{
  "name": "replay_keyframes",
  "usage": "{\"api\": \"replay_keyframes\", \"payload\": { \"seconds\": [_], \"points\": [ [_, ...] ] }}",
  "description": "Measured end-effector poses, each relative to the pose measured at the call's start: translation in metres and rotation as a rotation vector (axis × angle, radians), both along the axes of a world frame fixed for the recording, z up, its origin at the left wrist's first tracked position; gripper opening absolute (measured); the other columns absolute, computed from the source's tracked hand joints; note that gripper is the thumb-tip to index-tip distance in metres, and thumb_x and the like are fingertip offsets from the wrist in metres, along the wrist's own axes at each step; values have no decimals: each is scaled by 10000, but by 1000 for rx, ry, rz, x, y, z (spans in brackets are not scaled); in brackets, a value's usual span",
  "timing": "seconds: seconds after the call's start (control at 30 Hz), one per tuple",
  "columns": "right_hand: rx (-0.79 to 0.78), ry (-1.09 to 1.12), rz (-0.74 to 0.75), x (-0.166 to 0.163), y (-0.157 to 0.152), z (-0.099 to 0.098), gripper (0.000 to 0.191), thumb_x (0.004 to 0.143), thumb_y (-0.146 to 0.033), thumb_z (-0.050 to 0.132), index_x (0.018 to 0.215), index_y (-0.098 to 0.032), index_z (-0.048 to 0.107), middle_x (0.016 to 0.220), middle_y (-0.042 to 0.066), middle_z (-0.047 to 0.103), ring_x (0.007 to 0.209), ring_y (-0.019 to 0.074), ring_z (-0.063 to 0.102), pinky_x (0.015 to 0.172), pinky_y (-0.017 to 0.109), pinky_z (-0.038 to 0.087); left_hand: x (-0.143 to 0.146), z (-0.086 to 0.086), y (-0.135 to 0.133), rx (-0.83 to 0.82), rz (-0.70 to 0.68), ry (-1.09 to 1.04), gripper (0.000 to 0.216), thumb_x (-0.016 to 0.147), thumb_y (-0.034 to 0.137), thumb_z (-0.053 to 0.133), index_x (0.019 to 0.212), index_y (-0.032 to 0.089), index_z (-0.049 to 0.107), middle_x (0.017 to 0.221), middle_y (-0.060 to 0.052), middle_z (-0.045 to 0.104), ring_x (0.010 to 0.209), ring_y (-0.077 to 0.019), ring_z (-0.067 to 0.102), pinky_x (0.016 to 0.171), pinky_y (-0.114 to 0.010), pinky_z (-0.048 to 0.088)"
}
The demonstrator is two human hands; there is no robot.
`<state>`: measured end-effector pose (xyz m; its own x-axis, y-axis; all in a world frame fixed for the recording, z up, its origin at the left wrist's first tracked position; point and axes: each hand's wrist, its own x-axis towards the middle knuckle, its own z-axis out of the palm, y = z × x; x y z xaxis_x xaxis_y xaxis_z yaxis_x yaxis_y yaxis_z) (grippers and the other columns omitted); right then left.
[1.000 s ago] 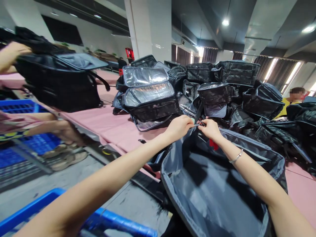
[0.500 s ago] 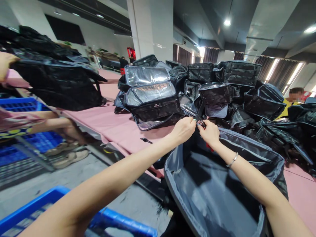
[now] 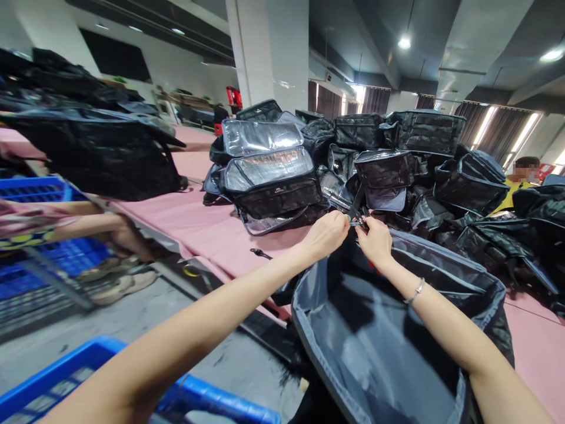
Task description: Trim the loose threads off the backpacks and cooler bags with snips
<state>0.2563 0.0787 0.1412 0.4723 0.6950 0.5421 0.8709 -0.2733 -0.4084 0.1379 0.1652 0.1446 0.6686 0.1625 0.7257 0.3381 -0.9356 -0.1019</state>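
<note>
A large open black bag (image 3: 388, 330) with grey lining leans in front of me, its mouth facing up. Above its far rim, my left hand (image 3: 327, 233) is closed in a pinch, fingertips at a black strap (image 3: 358, 200). My right hand (image 3: 375, 240) is closed beside it, holding a small black fitting, perhaps a buckle, on that strap. A thin greyish strip spans the small gap between both hands' fingertips; exactly what each pinches is partly hidden. Something small and red shows below the right palm.
Silver-lined cooler bags (image 3: 273, 171) are piled on the pink-covered table (image 3: 212, 227), with more black bags at right. Blue crates (image 3: 229, 397) stand at lower left. A seated person's legs (image 3: 97, 227) and another black bag (image 3: 106, 156) are at left; a person in yellow (image 3: 512, 194) sits behind the pile.
My hands have parted slightly, and the greyish strip now shows between them. At left, the other person's hand has left the view and the black bag there has shifted a little left.
</note>
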Motion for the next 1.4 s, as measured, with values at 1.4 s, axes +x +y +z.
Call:
{"api": "replay_keyframes", "payload": {
  "seconds": [1.4],
  "points": [
    [7, 153, 99, 12, 0, 4, 190, 769, -306, 558, 933, -247, 633, 916, 9, 678, 879, 174, 608, 795, 274, 431, 6, 6, 4, 21, -17, -79, 129, 795, 124, 462, 746, 141, 580, 834, -64, 621, 768, -153, 574, 680, -255, 448]
  ]
}}
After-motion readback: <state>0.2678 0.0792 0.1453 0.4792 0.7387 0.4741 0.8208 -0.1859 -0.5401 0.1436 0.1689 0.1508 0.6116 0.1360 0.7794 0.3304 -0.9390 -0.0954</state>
